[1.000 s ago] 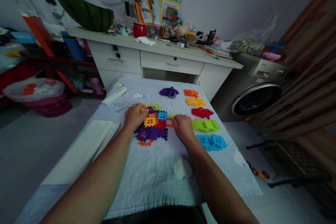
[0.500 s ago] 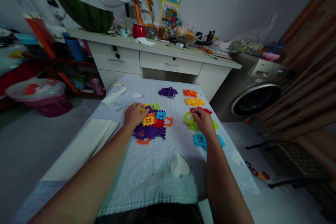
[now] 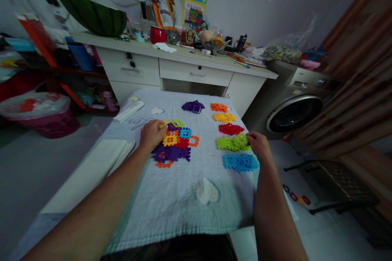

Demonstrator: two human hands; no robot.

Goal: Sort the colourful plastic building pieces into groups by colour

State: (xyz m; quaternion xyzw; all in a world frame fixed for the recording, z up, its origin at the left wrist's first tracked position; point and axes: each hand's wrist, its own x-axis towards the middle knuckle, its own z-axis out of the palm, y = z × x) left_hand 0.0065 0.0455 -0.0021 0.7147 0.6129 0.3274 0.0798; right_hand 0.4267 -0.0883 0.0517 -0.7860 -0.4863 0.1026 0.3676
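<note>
A mixed heap of plastic waffle blocks [image 3: 174, 144] in purple, orange, yellow, blue and red lies in the middle of a table covered with a pale cloth [image 3: 180, 195]. My left hand [image 3: 152, 133] rests on the heap's left edge with its fingers curled over the blocks. To the right, blocks sit in single-colour piles: purple [image 3: 192, 107], orange [image 3: 219, 107], yellow [image 3: 224, 117], red [image 3: 230, 129], green [image 3: 232, 143] and blue [image 3: 240, 162]. My right hand [image 3: 259, 146] touches the right end of the green pile, fingers curled.
A white desk [image 3: 196, 69] crowded with a red mug, bottles and a half watermelon stands behind the table. A washing machine [image 3: 294, 108] sits to the right, with a dark chair [image 3: 343, 183] nearer. A pink bin [image 3: 39, 114] is at the left. A white box [image 3: 128, 111] lies on the cloth.
My right hand has moved from the mixed heap across to the green pile and then to that pile's right end. My left hand has stayed on the heap.
</note>
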